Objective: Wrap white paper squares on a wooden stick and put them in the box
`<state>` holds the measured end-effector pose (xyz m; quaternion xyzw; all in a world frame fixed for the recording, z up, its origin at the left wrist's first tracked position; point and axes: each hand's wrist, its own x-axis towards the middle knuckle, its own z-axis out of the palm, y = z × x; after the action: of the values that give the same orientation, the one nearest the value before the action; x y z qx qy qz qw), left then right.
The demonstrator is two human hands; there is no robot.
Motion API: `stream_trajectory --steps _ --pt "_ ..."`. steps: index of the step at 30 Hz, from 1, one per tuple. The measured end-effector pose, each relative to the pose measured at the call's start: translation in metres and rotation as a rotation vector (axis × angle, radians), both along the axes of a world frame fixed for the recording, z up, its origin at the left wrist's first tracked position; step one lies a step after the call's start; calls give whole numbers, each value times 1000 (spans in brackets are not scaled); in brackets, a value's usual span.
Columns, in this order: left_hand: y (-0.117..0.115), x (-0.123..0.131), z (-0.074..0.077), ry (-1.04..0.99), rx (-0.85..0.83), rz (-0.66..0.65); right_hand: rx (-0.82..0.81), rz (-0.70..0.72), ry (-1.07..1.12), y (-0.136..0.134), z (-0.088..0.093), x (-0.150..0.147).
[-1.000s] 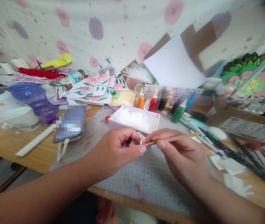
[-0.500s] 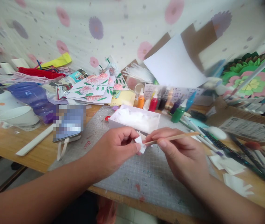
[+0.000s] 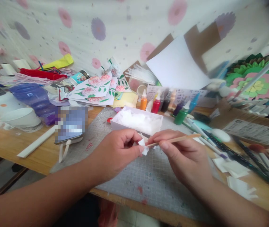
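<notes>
My left hand (image 3: 122, 151) pinches a small piece of cut white paper (image 3: 144, 148) between thumb and fingers. From the other side, my right hand (image 3: 184, 151) grips a thin wooden stick (image 3: 181, 138), its near end against the paper and its far end pointing right. The exact contact at the tip is partly covered by my fingers. Just behind both hands stands a white box (image 3: 122, 125) filled with fluffy white material (image 3: 136, 118). Under everything lies a grey cutting mat (image 3: 129, 179).
A phone (image 3: 71, 126) on a stand is left of the mat. Behind the box are paint bottles, orange (image 3: 143, 101), red (image 3: 156, 104) and green (image 3: 182, 114). White paper pieces (image 3: 235, 167), brushes and a cardboard box (image 3: 254, 123) lie right. Floral paper cutouts (image 3: 96, 88) sit at the back.
Almost nothing differs. The wooden stick's far end has shifted very slightly left, and the paper's folds have moved a little in my left fingers.
</notes>
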<state>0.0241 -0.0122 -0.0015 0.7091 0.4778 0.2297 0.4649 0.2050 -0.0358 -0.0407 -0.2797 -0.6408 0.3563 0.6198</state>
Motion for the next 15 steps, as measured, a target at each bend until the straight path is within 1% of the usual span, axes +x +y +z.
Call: stream_trajectory --steps 4,8,15 --pt "1 0 -1 18 22 0 -9 22 -2 0 -1 0" --pt "1 0 -3 29 32 5 4 5 -41 0 0 1" --pt "1 -2 -4 16 35 12 115 -75 -165 1 7 1"
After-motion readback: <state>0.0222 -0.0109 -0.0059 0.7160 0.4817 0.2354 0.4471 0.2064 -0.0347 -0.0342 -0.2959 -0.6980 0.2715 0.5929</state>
